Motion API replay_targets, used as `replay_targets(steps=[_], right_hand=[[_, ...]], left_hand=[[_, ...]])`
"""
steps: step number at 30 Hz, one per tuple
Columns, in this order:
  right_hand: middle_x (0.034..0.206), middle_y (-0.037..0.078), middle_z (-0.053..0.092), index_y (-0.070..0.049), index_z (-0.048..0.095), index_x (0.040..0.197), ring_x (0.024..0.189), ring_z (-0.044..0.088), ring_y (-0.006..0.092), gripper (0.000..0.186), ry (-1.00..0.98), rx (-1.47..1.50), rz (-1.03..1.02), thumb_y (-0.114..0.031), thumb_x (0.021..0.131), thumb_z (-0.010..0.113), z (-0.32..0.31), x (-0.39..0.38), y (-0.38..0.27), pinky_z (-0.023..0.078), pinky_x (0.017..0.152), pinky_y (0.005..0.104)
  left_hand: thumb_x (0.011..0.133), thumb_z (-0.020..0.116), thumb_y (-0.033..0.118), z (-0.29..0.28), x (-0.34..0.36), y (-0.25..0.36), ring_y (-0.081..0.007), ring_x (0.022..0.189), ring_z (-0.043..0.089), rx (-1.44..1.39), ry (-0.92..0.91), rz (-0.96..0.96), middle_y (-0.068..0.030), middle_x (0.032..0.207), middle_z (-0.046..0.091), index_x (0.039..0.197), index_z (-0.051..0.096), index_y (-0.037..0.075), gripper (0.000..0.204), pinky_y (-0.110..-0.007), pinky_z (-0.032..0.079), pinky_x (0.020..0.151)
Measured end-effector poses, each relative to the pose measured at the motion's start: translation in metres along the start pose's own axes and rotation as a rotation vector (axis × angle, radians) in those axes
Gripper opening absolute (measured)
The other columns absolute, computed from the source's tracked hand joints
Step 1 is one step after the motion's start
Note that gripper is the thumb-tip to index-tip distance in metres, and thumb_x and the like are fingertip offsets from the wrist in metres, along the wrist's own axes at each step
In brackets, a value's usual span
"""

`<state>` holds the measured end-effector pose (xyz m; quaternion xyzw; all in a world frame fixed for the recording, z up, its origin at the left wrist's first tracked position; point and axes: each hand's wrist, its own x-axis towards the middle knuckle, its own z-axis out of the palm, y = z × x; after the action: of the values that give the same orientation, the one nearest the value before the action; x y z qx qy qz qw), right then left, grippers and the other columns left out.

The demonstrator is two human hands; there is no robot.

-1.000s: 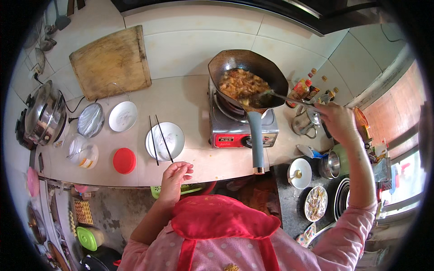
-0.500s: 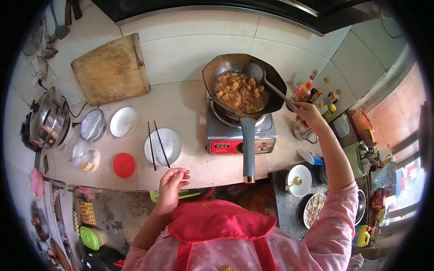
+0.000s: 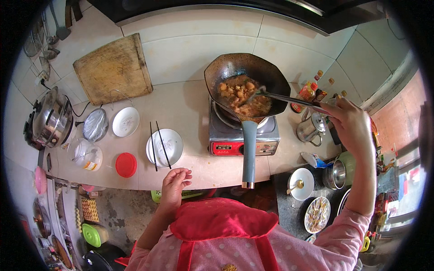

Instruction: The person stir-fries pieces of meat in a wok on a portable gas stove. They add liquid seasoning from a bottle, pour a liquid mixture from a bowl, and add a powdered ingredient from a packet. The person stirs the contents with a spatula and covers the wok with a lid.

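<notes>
My right hand, at the upper right, is wrapped round the long handle of a dark spatula. The spatula's head is down among chunky brown food in sauce, inside a wide faceted wok. The wok rests on a portable gas stove, its grey handle pointing toward me; neither hand touches that handle. Over the counter's front edge my left hand hangs with loosely bent fingers and nothing visible in it. Closest to it are a white bowl and two dark chopsticks laid across the bowl.
To the left are a red lid, plastic jar, white dish, wooden cutting board and steel cooker. Right of the stove stand a metal pot and sauce bottles. A lower dark surface holds a bowl with a spoon.
My right hand has moved right and slightly up with the spatula. Its head has shifted from the wok's far side down into the food, which is now heaped differently. My left hand stays put.
</notes>
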<state>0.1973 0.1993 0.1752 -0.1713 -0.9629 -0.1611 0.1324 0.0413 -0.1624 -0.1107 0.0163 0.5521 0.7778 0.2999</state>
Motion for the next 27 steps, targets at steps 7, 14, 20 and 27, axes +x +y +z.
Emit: replay_targets(steps=[7, 14, 20, 27], right_hand=[[0.079, 0.01, 0.061, -0.016, 0.07, 0.107, 0.072, 0.063, 0.0308, 0.028, -0.071, -0.02, 0.049, -0.01, 0.08, 0.066, 0.007, -0.022, -0.002, 0.049, 0.064, 0.0414], [0.09, 0.009, 0.063, -0.02, 0.065, 0.119, 0.078, 0.064, 0.0296, 0.035, 0.063, 0.124, 0.148, -0.014, 0.084, 0.062, 0.049, -0.001, 0.01, 0.051, 0.067, 0.0406], [0.102, 0.004, 0.062, -0.027, 0.063, 0.12, 0.09, 0.065, 0.0232, 0.038, 0.018, -0.11, 0.035, -0.011, 0.086, 0.054, 0.104, 0.005, -0.005, 0.054, 0.07, 0.0378], [0.095, 0.011, 0.064, -0.02, 0.059, 0.128, 0.083, 0.064, 0.031, 0.044, 0.124, 0.372, 0.245, -0.006, 0.086, 0.061, 0.118, -0.032, 0.006, 0.051, 0.073, 0.0352]], left_hand=[[0.096, 0.056, 0.016, 0.022, 0.007, -0.002, -0.0142, 0.092, 0.061, -0.006, -0.115, -0.039, -0.0058, 0.103, 0.065, 0.106, 0.061, 0.005, 0.015, -0.029, 0.048, 0.078], [0.096, 0.056, 0.017, 0.038, 0.009, -0.009, -0.014, 0.093, 0.061, 0.024, -0.206, -0.059, -0.0059, 0.104, 0.065, 0.106, 0.061, 0.004, 0.017, -0.029, 0.048, 0.079], [0.097, 0.054, 0.015, 0.054, 0.003, -0.01, -0.0169, 0.094, 0.061, 0.029, -0.324, -0.058, -0.0085, 0.105, 0.064, 0.108, 0.06, 0.002, 0.018, -0.031, 0.049, 0.08], [0.097, 0.053, 0.015, 0.018, 0.0, -0.014, -0.0153, 0.094, 0.062, 0.055, -0.196, -0.071, -0.0077, 0.104, 0.065, 0.107, 0.06, 0.002, 0.018, -0.028, 0.05, 0.078]])
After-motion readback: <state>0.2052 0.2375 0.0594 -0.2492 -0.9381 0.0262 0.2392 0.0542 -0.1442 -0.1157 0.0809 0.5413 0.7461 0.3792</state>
